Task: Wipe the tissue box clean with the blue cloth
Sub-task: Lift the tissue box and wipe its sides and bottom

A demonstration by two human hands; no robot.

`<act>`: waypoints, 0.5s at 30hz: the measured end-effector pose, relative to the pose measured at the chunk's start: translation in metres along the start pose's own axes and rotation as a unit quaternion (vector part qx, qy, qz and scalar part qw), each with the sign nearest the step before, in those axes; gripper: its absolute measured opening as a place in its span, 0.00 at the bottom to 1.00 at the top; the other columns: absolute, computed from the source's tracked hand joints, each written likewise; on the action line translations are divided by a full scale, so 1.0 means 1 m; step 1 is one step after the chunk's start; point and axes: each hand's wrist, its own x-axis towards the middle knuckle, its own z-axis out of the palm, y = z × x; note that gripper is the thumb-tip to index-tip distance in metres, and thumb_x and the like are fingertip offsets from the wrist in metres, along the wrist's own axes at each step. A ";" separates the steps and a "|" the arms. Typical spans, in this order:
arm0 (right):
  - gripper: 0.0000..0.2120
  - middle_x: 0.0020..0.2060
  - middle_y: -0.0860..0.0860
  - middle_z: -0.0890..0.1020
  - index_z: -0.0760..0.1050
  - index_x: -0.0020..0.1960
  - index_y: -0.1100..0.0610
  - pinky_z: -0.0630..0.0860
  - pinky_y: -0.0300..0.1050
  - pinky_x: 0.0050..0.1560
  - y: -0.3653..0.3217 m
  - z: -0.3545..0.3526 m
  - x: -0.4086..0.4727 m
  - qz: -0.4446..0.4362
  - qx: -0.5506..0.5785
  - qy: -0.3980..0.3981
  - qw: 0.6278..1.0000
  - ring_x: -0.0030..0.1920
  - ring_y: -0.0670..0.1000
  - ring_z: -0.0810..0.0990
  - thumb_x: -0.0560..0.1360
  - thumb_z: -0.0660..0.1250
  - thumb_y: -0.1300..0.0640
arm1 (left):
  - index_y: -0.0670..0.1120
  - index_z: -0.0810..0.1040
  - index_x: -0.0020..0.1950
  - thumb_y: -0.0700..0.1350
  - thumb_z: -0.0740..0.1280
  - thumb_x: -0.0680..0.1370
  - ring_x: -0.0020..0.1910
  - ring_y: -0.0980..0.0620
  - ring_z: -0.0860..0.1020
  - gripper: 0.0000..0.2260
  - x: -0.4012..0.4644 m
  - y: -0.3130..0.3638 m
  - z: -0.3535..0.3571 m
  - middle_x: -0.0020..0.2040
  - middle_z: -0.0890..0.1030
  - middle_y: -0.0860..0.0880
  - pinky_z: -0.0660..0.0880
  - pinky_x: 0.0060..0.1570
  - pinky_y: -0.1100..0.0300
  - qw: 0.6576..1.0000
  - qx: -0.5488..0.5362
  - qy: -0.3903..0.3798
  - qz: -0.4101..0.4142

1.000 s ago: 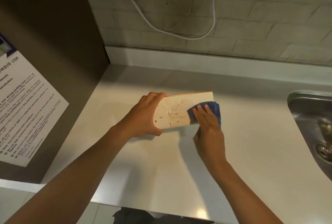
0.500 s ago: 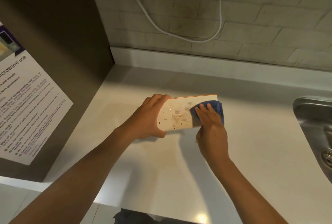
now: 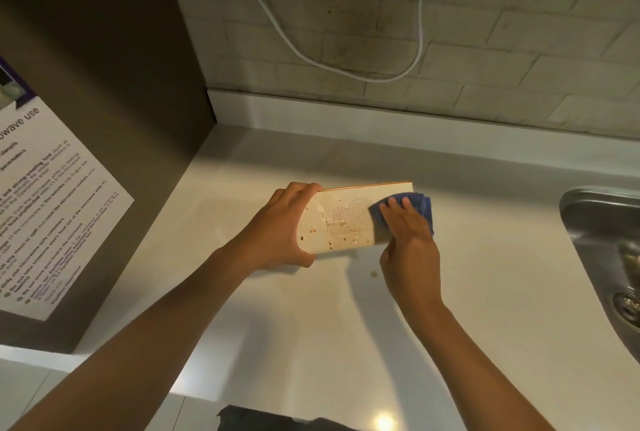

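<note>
A cream tissue box (image 3: 341, 223) with an orange upper edge and a dotted cloud pattern stands on the white counter (image 3: 311, 320), its stained face toward me. Brown specks and wet smears mark that face. My left hand (image 3: 280, 233) grips the box's rounded left end, fingers curled over the top. My right hand (image 3: 408, 240) presses the blue cloth (image 3: 420, 209) flat against the box's right part, fingers straight. Most of the cloth is hidden under that hand.
A steel sink (image 3: 609, 257) with a drain lies at the right. A brown cabinet side with a printed notice (image 3: 45, 209) stands at the left. A white cable (image 3: 346, 63) hangs on the brick wall behind. One crumb (image 3: 373, 273) lies on the counter below the box.
The smears on the box face have spread and look wetter. A crumb now lies on the counter below the box. My right hand stays with the cloth on the box's right part.
</note>
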 end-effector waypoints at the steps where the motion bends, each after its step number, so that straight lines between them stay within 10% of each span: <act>1: 0.26 0.60 0.60 0.80 0.79 0.61 0.64 0.77 0.64 0.57 -0.001 0.000 0.011 0.017 0.007 0.006 1.000 0.62 0.63 0.78 0.64 0.75 0.74 | 0.60 0.57 0.74 0.55 0.83 0.60 0.65 0.57 0.65 0.50 0.000 0.000 0.000 0.68 0.63 0.60 0.75 0.56 0.60 1.000 -0.001 -0.001 -0.003; 15: 0.28 0.61 0.60 0.79 0.76 0.64 0.65 0.78 0.62 0.56 0.022 -0.013 -0.028 0.024 0.022 0.031 0.999 0.61 0.63 0.79 0.66 0.72 0.78 | 0.61 0.57 0.74 0.55 0.83 0.60 0.66 0.56 0.65 0.50 0.004 -0.001 -0.003 0.69 0.62 0.60 0.76 0.57 0.59 1.000 -0.005 -0.017 -0.011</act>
